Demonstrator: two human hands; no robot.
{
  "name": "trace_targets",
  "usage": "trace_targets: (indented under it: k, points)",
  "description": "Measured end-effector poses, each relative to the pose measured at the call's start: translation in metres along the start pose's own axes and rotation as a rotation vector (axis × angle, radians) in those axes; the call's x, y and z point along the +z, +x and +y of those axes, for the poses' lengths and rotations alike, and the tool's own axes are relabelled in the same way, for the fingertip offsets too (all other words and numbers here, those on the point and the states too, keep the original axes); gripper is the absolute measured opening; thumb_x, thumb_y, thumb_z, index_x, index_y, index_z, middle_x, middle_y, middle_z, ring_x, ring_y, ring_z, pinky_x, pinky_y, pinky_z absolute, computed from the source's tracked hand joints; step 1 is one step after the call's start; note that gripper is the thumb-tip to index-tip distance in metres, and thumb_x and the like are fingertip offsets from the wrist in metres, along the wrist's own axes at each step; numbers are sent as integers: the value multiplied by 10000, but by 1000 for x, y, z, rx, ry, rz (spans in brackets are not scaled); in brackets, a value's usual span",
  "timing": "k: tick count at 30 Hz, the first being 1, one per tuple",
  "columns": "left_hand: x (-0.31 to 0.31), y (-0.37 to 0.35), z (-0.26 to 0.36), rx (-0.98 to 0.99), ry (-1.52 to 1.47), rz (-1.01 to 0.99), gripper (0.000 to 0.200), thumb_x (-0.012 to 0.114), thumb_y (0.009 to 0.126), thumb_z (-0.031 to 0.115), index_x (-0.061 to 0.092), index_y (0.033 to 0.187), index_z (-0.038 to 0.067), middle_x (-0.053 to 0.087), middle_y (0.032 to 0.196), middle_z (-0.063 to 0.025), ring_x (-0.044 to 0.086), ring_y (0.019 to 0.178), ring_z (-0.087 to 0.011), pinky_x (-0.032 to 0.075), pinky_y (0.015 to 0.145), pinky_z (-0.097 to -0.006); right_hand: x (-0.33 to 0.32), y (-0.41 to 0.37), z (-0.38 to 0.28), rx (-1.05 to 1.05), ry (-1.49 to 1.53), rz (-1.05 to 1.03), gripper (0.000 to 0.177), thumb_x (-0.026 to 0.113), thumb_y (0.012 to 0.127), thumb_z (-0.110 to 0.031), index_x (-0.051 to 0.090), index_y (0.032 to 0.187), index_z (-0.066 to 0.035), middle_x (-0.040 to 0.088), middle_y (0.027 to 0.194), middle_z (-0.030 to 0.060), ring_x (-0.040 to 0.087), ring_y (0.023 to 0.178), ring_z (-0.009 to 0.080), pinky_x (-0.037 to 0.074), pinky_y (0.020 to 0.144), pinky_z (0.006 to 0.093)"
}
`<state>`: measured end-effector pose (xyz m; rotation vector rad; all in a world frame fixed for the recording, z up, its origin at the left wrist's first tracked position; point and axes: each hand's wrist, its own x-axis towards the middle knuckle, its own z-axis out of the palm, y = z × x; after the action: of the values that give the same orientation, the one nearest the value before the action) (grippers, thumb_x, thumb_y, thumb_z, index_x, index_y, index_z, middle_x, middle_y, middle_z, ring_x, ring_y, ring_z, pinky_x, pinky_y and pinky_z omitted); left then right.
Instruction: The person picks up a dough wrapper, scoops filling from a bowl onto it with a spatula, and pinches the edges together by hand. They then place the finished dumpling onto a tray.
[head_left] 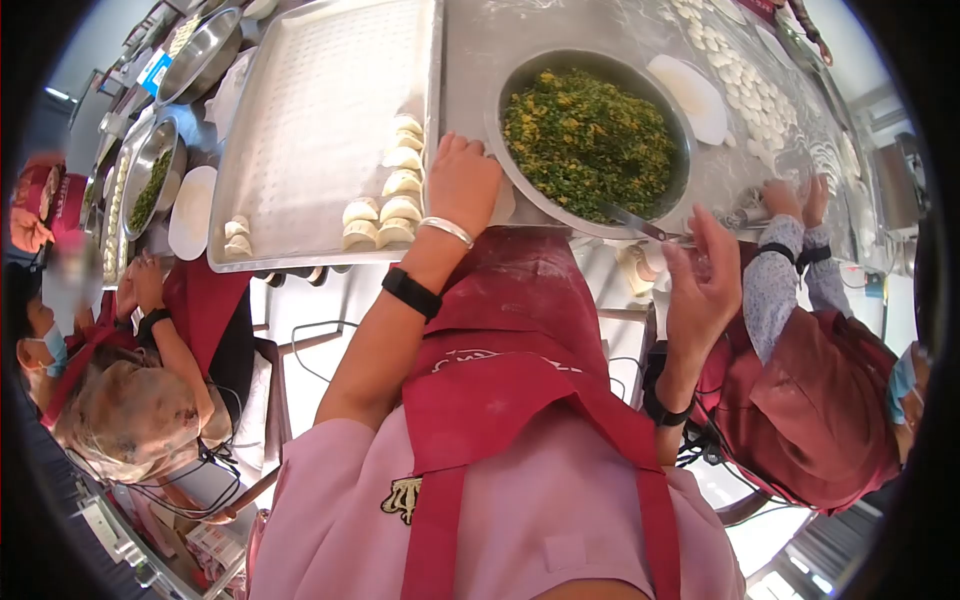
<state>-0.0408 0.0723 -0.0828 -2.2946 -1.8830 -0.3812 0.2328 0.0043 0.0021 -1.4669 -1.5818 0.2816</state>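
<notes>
My left hand (pixel 465 182) is closed, its fingers curled at the right rim of a metal tray (pixel 320 110). Whatever may be in its fingers is hidden. A pale flat piece (pixel 503 197) shows beside it, partly covered. Folded dumplings (pixel 402 182) line the tray's right side. My right hand (pixel 706 275) is raised by the table's front edge, thumb and fingers apart, with nothing visible in it. Close to its fingers is the handle end of a metal utensil (pixel 632 220), which leans in a steel bowl (pixel 497 120) of chopped green and yellow filling (pixel 590 140).
Many small dough pieces (pixel 745 85) lie on the floured table at the right, near a white oval plate (pixel 690 98). Two co-workers in red aprons sit close, at left (pixel 150 400) and right (pixel 810 400). Another filling bowl (pixel 155 180) stands at left.
</notes>
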Motion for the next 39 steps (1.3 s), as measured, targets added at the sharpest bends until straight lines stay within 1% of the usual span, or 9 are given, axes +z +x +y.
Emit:
trace_targets:
  k: [4,9,13,19,22,25,28,31,39]
  points:
    - [-11,0,4,-35,-73,76,117,648,717,14,735,780,59,643,896,-135,595,1008,-333,411,1075,-425,2,6,16,40,-4,-258,346,775,789,-64,710,1129,-55,690,1086,110,653,952,222,520,791,314]
    - [-27,-11,0,-70,-169,79,122,693,725,23,670,840,56,625,904,-124,606,942,-329,423,1056,-446,35,11,19,57,226,-185,178,735,833,-52,736,1008,-25,700,902,86,662,804,186,518,735,294]
    - [-62,-20,5,-174,-360,110,169,735,771,89,613,873,33,603,863,-125,609,859,-368,510,817,-429,51,26,7,76,240,-214,144,706,854,-49,734,991,-18,692,877,83,648,759,156,504,690,286]
    - [-65,-22,-9,-153,-712,251,148,689,828,110,635,937,26,627,869,-144,619,821,-356,493,699,-420,63,38,15,111,232,-205,143,683,896,-76,719,1006,7,708,828,86,665,716,134,517,655,254]
    - [-69,-19,-11,-336,-891,220,149,649,878,117,631,984,13,650,897,-152,640,784,-328,488,668,-393,59,47,12,223,377,-8,183,660,935,-114,705,1004,50,731,815,109,703,685,144,550,639,248]
    - [-61,-17,-18,-374,-982,298,165,633,948,152,639,1032,11,671,886,-69,632,729,-157,499,650,-319,71,58,23,232,275,-3,167,643,936,-98,702,999,46,725,801,112,717,700,157,556,643,263]
    - [-68,-19,-11,-685,-1577,145,250,632,966,133,608,1161,-22,692,996,-77,677,828,-174,557,724,-299,90,63,21,268,165,-107,166,622,939,-88,691,985,56,723,810,125,726,691,172,571,630,276]
    - [-66,-27,-9,-704,-2024,48,333,628,963,63,554,1263,-61,674,1148,-115,688,989,-210,585,885,-322,112,62,16,348,371,-116,172,618,938,-87,679,980,68,721,814,141,725,673,184,579,605,279]
    - [-47,-36,-3,-699,-2247,25,363,593,959,-12,520,1308,-76,619,1283,-169,630,1168,-263,537,1023,-392,122,63,12,581,671,-122,192,610,944,-53,621,1014,126,692,866,201,734,718,247,627,630,309]
